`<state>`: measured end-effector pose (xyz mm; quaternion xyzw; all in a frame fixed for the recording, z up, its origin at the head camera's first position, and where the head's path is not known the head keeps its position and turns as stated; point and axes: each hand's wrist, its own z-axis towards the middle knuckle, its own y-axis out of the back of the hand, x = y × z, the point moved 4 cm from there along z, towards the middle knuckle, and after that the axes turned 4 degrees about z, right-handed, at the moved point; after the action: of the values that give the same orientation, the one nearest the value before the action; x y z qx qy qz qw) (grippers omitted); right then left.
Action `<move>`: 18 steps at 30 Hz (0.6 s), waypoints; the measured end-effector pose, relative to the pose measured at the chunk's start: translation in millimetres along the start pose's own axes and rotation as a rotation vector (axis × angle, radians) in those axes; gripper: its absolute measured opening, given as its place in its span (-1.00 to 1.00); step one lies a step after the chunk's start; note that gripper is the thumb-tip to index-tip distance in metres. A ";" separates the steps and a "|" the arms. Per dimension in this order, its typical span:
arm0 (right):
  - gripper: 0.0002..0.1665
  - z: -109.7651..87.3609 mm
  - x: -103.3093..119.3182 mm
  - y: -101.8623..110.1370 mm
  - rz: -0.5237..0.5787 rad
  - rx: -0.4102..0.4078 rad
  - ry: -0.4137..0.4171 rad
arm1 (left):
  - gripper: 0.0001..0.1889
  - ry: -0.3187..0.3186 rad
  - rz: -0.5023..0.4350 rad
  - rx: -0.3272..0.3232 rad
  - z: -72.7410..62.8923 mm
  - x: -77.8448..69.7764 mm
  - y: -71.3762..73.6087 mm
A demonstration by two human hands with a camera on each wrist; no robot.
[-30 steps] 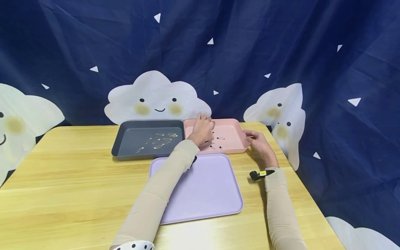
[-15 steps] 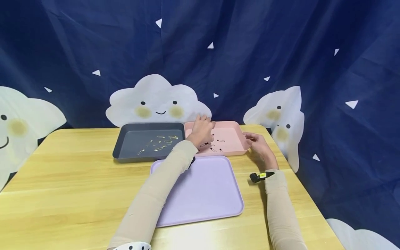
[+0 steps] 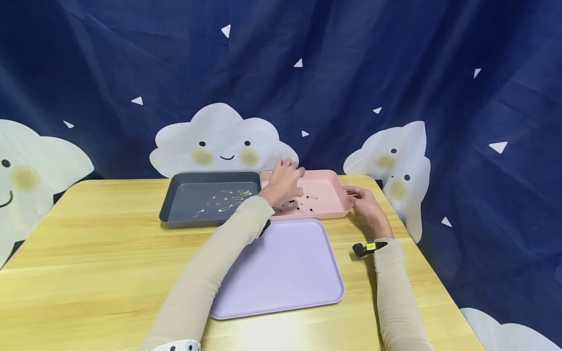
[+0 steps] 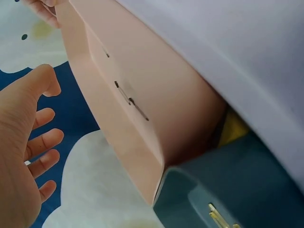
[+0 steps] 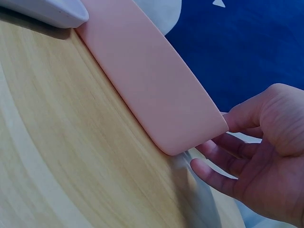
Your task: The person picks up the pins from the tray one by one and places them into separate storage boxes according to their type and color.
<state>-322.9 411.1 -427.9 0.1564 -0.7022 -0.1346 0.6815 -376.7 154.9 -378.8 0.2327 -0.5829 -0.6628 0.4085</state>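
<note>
A shallow pink tray holds several black safety pins. Over its left part hovers my left hand, fingers spread and loosely bent. In the left wrist view nothing lies between the thumb and fingers of that hand, and a gap separates it from the tray wall. My right hand grips the right end of the pink tray. Seen from the right wrist, the thumb lies at the tray's rim and the other fingers are below and behind it, partly hidden.
Against the pink tray's left side stands a dark grey tray with several gold safety pins. A lilac tray lies in front, under my left forearm. A navy cloth with clouds hangs behind the wooden table.
My left hand's thumb and fingers have spread apart, and the hand looks slightly raised. More black safety pins show beneath it. The right hand stays at the pink tray's end.
</note>
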 end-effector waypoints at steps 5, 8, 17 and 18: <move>-0.47 7.1 -12.1 1.9 -0.026 -0.001 0.010 | -0.54 -0.023 -0.009 -0.044 -9.1 3.8 7.2; -0.47 11.3 -16.3 3.4 -0.047 0.000 0.020 | -0.53 -0.031 -0.026 -0.074 -16.0 8.6 13.6; -0.48 11.4 -12.2 8.1 -0.036 -0.012 0.012 | -0.54 -0.043 -0.036 -0.163 -33.2 20.6 35.4; -0.48 11.6 -12.6 8.4 -0.036 -0.013 0.011 | -0.54 -0.043 -0.038 -0.170 -35.5 21.5 36.7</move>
<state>-334.5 423.6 -436.5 0.1651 -0.6946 -0.1505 0.6839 -350.9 117.3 -347.4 0.1939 -0.5285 -0.7223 0.4018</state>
